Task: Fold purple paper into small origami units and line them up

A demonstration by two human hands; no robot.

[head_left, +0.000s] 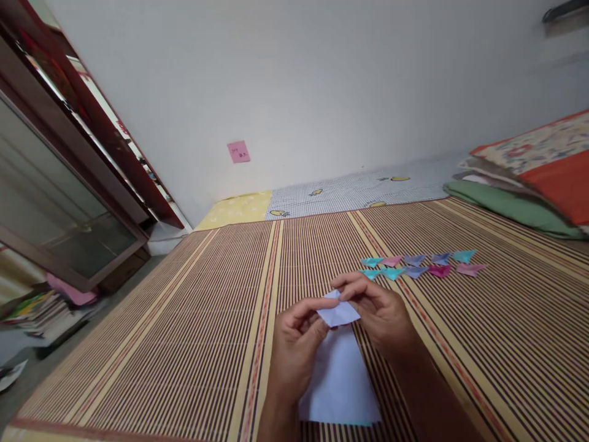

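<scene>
Small pale lavender folded-paper square (339,314), lower centre of frame, held between both hands. Left hand (297,347) pinches its left side, index finger lying across the top; right hand (384,316) pinches the upper right edge, fingers curled. Just below it, a pale blue-white stack of flat paper sheets (340,383) lies between the wrists, a thin teal edge showing at the bottom.

Surface: tan-and-dark striped woven mat (184,325), wide cream bands with red marks, filling most of the lower frame. Right of centre on it — ten small folded paper pieces (415,272), two rows of five, in cyan, pink, lavender, blue-violet and magenta.

Past the mat's far edge: checked grey cloth with yellow motifs (343,199), yellow cloth (239,207) to its left. Right edge: orange-and-floral bedding (556,153) piled on a green folded cloth (510,209).

Room: plain white wall (331,80) behind, pink square note (238,151) stuck on it. Left side — brown-framed glass panel (50,190), stacked books (39,304) lower down.
</scene>
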